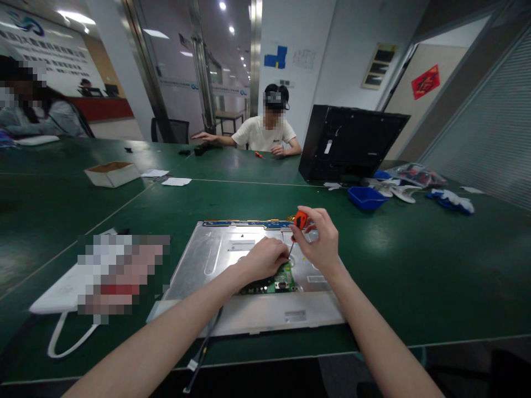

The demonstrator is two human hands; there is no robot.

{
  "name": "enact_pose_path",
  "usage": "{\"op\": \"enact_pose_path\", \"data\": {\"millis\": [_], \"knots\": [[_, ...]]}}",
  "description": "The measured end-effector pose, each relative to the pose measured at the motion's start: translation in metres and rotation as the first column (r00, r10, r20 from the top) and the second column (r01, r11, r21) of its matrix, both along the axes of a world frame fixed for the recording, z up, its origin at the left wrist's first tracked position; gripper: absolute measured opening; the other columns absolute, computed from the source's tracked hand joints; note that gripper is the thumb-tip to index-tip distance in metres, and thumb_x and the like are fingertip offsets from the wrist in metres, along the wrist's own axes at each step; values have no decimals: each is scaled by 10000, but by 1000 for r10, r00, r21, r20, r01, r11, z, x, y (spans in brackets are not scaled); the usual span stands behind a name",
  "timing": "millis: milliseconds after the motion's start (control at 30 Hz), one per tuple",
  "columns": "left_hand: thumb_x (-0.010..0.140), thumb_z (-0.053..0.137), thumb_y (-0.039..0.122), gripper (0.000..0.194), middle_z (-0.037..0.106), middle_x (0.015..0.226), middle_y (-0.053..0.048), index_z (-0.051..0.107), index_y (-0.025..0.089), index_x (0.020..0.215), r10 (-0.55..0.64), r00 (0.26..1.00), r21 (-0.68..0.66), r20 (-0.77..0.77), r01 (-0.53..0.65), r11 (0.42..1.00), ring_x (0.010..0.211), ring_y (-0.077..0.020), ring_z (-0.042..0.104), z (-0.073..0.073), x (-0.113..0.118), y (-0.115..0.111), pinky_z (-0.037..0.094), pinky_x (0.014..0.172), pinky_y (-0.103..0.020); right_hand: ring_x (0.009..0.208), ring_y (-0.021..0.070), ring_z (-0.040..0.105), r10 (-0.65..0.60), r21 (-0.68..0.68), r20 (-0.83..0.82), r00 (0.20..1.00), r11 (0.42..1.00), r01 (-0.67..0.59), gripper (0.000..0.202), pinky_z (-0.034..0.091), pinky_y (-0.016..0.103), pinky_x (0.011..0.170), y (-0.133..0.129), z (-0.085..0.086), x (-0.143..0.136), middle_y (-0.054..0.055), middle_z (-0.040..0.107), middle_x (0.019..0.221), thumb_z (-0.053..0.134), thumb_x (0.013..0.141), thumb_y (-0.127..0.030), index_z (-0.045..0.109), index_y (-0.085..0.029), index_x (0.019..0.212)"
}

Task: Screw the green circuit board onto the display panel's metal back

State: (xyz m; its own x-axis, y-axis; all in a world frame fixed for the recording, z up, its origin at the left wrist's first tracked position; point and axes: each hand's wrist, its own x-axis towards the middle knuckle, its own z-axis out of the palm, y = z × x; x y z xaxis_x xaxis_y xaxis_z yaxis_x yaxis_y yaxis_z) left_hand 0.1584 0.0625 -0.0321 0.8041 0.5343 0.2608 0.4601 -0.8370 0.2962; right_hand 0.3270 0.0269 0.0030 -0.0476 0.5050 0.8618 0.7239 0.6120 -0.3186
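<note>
A metal display panel lies flat on the green table in front of me. On it sits a green circuit board, partly covered by my left hand. My right hand is closed round the orange and black handle of a screwdriver, whose shaft points down at the board's upper edge. My left hand is closed beside the screwdriver's tip; its fingertips are pinched there, and what they hold is hidden. A blue circuit strip runs along the panel's far edge. Dark cables hang over its near side.
At left lie a white device with a cable and a blurred item. A white box stands farther back. Behind the panel are a black monitor housing, a blue tray and gloves. A person sits opposite, another at far left.
</note>
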Motion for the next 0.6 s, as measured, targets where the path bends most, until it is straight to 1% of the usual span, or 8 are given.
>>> {"op": "enact_pose_path", "data": {"millis": [133, 233, 300, 433, 600], "knots": [[853, 627, 117, 71, 712, 848, -49, 686, 152, 838, 9, 1000, 3, -5, -9, 1000, 785, -205, 638, 0, 0, 0, 430, 692, -283, 773, 165, 603, 18, -26, 5, 1000, 999, -17, 423, 549, 291, 609, -2, 0, 0, 47, 616, 984, 588, 888, -224, 515, -260, 1303], [855, 621, 111, 81, 712, 860, -50, 689, 154, 850, 4, 1000, 5, -5, -4, 1000, 790, -203, 639, 0, 0, 0, 433, 700, -284, 765, 160, 620, 19, -38, 2, 1000, 999, -19, 429, 559, 293, 622, -2, -1, 0, 53, 648, 1029, 565, 894, -220, 498, -257, 1317], [854, 620, 110, 84, 712, 860, -49, 690, 156, 854, 0, 1000, 9, -3, 0, 1000, 796, -205, 640, 0, 0, 0, 435, 705, -287, 736, 151, 622, 7, -27, -4, 1000, 1000, -7, 408, 560, 289, 618, -1, -3, 1, 47, 655, 1028, 595, 890, -254, 506, -259, 1287], [850, 631, 112, 71, 716, 854, -49, 689, 154, 851, 17, 1000, 8, -17, -17, 1000, 807, -213, 648, 0, 1, 0, 437, 712, -295, 678, 138, 596, -35, 9, -31, 999, 999, 36, 409, 553, 280, 586, 2, -4, 1, 25, 626, 961, 691, 849, -350, 523, -264, 1211], [867, 623, 125, 67, 720, 868, -56, 684, 152, 859, 17, 999, 28, -42, -16, 999, 827, -222, 657, 1, 1, -1, 442, 722, -305, 725, 142, 593, -33, -5, -22, 999, 999, 33, 365, 552, 281, 582, 2, -2, 1, 41, 560, 1007, 667, 877, -346, 575, -292, 1226]]}}
